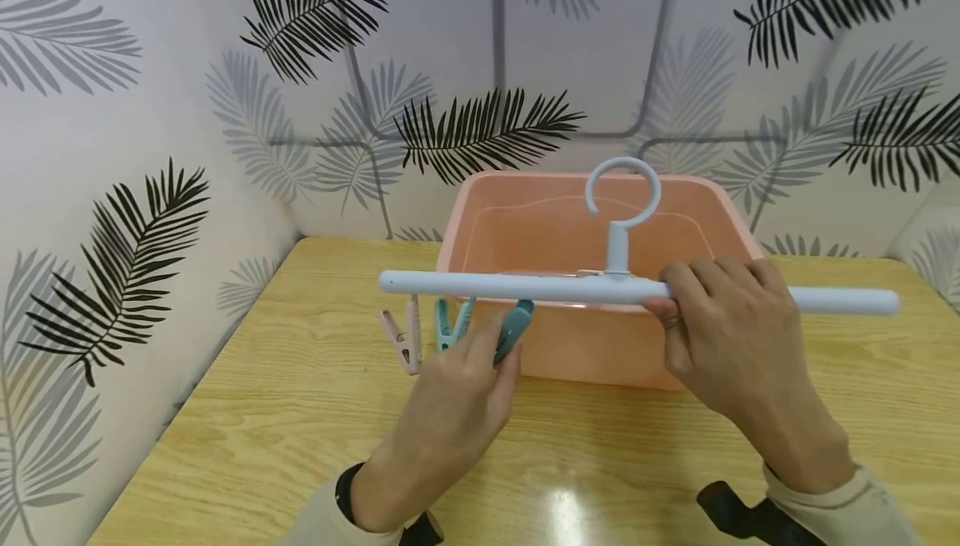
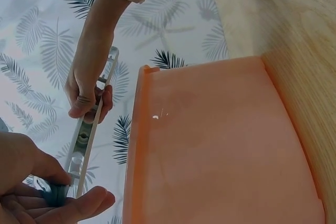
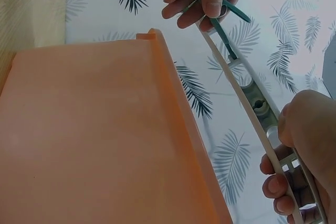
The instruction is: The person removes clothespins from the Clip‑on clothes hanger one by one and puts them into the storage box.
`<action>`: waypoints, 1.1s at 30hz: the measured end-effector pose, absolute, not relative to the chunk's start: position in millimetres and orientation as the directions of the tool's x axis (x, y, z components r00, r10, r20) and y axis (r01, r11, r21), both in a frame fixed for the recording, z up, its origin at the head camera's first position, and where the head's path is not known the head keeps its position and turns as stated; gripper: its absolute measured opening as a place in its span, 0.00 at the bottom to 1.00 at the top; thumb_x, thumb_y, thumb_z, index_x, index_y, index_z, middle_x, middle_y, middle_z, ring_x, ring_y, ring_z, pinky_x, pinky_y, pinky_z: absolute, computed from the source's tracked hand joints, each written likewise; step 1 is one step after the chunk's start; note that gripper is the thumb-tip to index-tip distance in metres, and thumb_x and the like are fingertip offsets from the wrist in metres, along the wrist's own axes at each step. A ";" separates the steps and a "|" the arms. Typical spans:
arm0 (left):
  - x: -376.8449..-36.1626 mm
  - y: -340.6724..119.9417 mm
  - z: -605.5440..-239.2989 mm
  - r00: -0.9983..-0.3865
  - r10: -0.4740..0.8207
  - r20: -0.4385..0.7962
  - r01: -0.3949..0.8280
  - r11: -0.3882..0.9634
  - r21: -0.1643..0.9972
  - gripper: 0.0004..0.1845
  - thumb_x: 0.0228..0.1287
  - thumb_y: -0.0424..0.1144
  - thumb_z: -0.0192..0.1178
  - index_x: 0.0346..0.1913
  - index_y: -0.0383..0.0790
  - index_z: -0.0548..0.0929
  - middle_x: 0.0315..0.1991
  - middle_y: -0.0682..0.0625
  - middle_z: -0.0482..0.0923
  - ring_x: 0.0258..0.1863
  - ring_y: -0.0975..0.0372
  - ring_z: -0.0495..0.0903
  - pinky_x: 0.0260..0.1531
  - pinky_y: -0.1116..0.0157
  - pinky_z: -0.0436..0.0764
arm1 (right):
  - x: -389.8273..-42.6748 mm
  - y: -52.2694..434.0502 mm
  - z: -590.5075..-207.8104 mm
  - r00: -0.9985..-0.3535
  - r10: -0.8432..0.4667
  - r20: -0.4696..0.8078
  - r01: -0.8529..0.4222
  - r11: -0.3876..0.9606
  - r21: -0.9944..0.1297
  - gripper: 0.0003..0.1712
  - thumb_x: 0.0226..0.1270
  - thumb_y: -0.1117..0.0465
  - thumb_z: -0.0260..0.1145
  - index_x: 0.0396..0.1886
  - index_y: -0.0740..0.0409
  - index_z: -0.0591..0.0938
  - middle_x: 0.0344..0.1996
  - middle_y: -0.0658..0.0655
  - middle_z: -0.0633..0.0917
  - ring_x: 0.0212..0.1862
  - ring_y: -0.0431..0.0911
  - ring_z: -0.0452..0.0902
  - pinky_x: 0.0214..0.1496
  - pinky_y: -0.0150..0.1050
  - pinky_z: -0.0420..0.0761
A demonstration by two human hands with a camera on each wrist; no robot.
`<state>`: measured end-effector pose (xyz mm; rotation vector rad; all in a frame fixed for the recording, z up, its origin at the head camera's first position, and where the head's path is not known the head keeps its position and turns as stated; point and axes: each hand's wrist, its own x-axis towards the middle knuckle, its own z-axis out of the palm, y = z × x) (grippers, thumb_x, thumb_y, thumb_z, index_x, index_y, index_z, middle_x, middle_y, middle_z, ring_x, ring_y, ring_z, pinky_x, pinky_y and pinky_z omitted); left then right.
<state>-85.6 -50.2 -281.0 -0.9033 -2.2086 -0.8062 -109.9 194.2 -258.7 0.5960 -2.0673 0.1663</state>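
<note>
My right hand point(image 1: 731, 333) grips the pale blue bar of a clothes hanger point(image 1: 517, 286), right of its round hook, and holds it level in front of a peach basin. Below the bar, my left hand point(image 1: 457, 396) pinches a teal clothespin point(image 1: 514, 329) between thumb and fingers. Its tip is close to the bar; whether they touch I cannot tell. In the right wrist view the hanger's hollow underside point(image 3: 257, 100) shows, with the clothespin point(image 3: 223, 38) across it. A pink clothespin point(image 1: 405, 342) and another teal clothespin point(image 1: 447, 333) appear to lie on the table, left of the basin.
The peach basin point(image 1: 592, 346) stands at the back of the wood-grain table point(image 1: 300, 413), near a leaf-patterned wall point(image 1: 450, 54). Dark wrist-worn gear point(image 1: 723, 508) sits by the right sleeve. The hanger passes in front of the basin's rim.
</note>
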 end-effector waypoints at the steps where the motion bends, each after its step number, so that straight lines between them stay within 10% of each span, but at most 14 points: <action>1: -84.8 -50.0 -281.2 -0.581 0.384 0.718 0.757 0.579 0.303 0.13 0.58 0.23 0.64 0.46 0.23 0.76 0.31 0.40 0.82 0.27 0.58 0.85 0.29 0.67 0.83 | -109.8 194.4 -258.8 -0.433 -0.343 0.834 -0.476 0.872 0.112 0.31 0.77 0.44 0.41 0.25 0.63 0.74 0.16 0.59 0.75 0.23 0.61 0.72 0.30 0.52 0.66; 8: -79.5 -50.1 -279.1 -0.579 0.388 0.717 0.760 0.575 0.303 0.10 0.58 0.23 0.64 0.43 0.25 0.78 0.26 0.45 0.79 0.16 0.66 0.74 0.19 0.75 0.77 | -109.7 197.1 -258.7 -0.433 -0.308 0.847 -0.470 0.879 0.079 0.32 0.78 0.43 0.40 0.25 0.63 0.75 0.17 0.60 0.76 0.24 0.60 0.73 0.31 0.53 0.66; 33: -84.9 -69.2 -260.8 -0.532 0.406 0.743 0.789 0.556 0.261 0.13 0.57 0.24 0.65 0.46 0.27 0.78 0.29 0.44 0.82 0.25 0.61 0.82 0.28 0.68 0.82 | -114.5 231.0 -263.5 -0.482 -0.275 0.832 -0.440 0.897 0.041 0.31 0.76 0.43 0.41 0.26 0.63 0.75 0.20 0.61 0.79 0.29 0.62 0.75 0.35 0.57 0.67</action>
